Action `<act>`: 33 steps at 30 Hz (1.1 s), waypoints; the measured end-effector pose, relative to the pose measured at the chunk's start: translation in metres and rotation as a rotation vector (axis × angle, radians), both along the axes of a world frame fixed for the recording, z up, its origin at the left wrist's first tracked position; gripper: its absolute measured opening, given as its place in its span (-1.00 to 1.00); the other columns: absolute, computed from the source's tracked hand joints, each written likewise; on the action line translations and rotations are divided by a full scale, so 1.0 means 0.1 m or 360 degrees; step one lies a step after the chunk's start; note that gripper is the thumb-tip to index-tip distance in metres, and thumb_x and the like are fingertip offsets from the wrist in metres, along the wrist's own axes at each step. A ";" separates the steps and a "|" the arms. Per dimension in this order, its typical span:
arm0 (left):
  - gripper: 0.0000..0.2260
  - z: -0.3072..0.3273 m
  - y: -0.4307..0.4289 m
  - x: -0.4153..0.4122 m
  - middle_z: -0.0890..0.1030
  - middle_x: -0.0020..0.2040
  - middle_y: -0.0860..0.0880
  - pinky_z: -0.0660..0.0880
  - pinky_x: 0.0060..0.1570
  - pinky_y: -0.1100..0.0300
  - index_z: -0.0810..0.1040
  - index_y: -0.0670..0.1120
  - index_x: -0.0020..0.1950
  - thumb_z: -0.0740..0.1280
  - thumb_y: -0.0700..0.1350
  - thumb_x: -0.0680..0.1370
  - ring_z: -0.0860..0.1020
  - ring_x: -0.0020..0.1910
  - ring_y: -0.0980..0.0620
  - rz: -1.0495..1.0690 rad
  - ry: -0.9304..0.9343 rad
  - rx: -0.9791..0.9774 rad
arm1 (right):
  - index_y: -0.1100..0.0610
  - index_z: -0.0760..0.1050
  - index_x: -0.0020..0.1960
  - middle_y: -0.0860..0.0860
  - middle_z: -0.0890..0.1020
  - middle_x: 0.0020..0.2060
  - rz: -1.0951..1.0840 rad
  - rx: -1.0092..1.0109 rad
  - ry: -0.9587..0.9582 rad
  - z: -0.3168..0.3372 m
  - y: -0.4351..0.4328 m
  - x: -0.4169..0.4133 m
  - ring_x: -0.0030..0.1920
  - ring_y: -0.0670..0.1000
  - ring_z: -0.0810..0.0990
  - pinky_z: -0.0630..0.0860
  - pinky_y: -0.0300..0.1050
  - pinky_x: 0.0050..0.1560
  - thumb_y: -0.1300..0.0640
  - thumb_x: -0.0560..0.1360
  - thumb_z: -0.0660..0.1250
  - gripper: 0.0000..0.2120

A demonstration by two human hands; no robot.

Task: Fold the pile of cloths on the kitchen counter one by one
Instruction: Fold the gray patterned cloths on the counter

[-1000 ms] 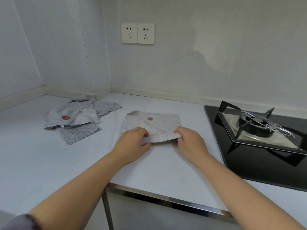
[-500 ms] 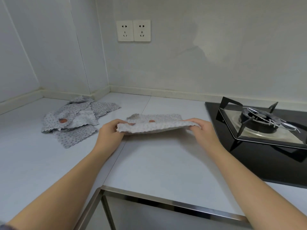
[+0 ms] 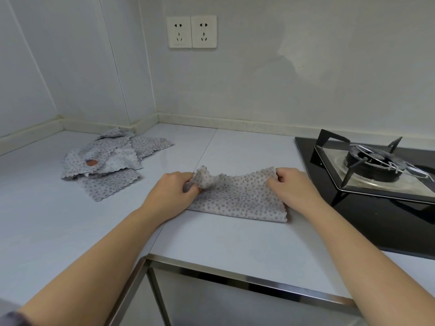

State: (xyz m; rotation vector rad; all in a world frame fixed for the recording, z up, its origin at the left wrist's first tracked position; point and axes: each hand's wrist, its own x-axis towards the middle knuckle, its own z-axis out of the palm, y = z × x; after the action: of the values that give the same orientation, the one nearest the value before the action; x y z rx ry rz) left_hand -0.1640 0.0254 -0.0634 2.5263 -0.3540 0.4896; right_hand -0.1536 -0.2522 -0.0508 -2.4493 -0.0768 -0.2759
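Gripping the far edge of a grey spotted cloth [image 3: 237, 198], both hands work at the middle of the white kitchen counter [image 3: 47, 220]. The left hand [image 3: 171, 196] has its fingers closed around the cloth's far left corner, which stands up crumpled above the knuckles. The right hand [image 3: 294, 187] pinches the far right corner between thumb and curled fingers. The cloth lies doubled over on the counter between the two hands, its near edge flat and its scalloped right end showing just below the right wrist. To the left, well apart from it, the pile of cloths [image 3: 110, 158] lies rumpled near the wall corner, one of them bearing a reddish patch. A black gas hob [image 3: 376, 208] with a metal pan support sits at the right, near the right hand. A double wall socket [image 3: 191, 31] is mounted above.
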 end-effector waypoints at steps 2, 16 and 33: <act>-0.68 -0.02 0.01 0.02 0.37 -0.41 -0.12 0.18 -0.39 0.09 0.23 -0.12 -0.35 0.29 -0.13 0.53 0.34 -0.40 -0.06 0.0060 0.0033 0.0060 | 0.09 0.19 -0.35 -0.01 0.32 -0.46 0.0006 -0.0114 0.0025 0.02 0.01 -0.01 -0.39 0.00 0.28 0.18 -0.09 -0.32 0.11 0.47 0.24 -0.70; -0.77 -0.03 -0.06 0.09 0.43 -0.41 -0.04 0.17 -0.48 0.16 0.41 -0.17 -0.17 0.27 -0.03 0.58 0.42 -0.38 -0.10 0.0485 -0.0124 0.0120 | 0.08 0.23 -0.34 -0.03 0.40 -0.44 -0.0146 -0.0486 -0.0160 -0.05 0.08 0.01 -0.38 0.04 0.37 0.20 -0.11 -0.42 0.09 0.56 0.19 -0.69; -0.87 -0.05 0.07 0.16 0.52 -0.17 -0.05 0.41 -0.16 0.03 0.40 -0.09 -0.11 0.34 -0.25 0.51 0.48 -0.12 -0.12 0.0244 0.0140 -0.0124 | 0.02 0.44 -0.12 -0.07 0.54 -0.14 0.0003 -0.0494 -0.0028 -0.02 0.07 0.01 -0.06 0.02 0.54 0.43 -0.11 -0.17 0.18 0.53 0.28 -0.91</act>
State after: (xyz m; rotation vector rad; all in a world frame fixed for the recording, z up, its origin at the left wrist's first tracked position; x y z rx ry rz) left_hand -0.1476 0.0320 -0.0689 2.5005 -0.1068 0.4392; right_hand -0.1530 -0.2454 -0.0524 -2.7546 -0.1387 -0.3035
